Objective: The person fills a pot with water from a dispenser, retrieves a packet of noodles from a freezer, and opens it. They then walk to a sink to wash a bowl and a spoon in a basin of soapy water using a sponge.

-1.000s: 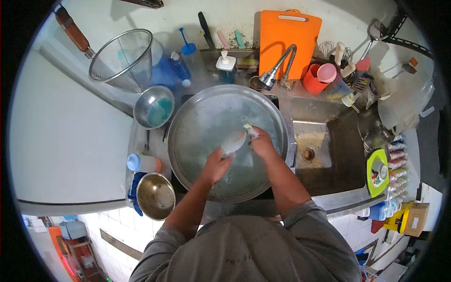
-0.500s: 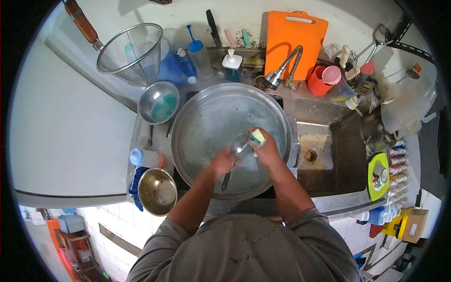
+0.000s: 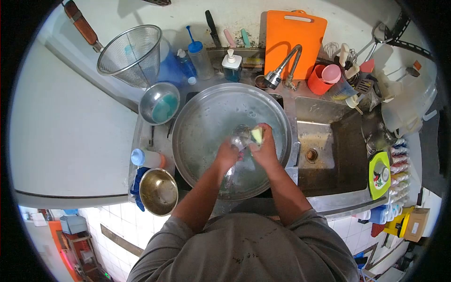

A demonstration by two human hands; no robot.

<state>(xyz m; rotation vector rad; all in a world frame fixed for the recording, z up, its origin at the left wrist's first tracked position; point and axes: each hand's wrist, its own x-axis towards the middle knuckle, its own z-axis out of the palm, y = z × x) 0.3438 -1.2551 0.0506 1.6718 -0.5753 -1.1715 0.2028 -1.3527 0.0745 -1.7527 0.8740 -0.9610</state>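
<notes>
My left hand [image 3: 228, 154] is closed around a large metal spoon [image 3: 240, 134], whose bowl points away from me and whose handle runs back below the hand. In my right hand [image 3: 266, 149] is a yellow and green sponge [image 3: 256, 135], gripped by the fingers right beside the spoon's bowl. Both hands are over a wide round metal basin [image 3: 202, 105], which has a wet, soapy-looking inside and rests across the left part of the sink.
Right of the basin lies a sink bowl [image 3: 345, 155] with a drain, below the faucet [image 3: 282, 70]. A steel bowl [image 3: 159, 192] and a bowl of bluish liquid [image 3: 164, 108] stand left. An orange cutting board [image 3: 293, 47] leans behind; a green plate [image 3: 378, 176] sits right.
The spoon's bowl has turned and moved slightly away from me, and its handle now shines instead of looking dark. My right hand and the sponge have shifted a little.
</notes>
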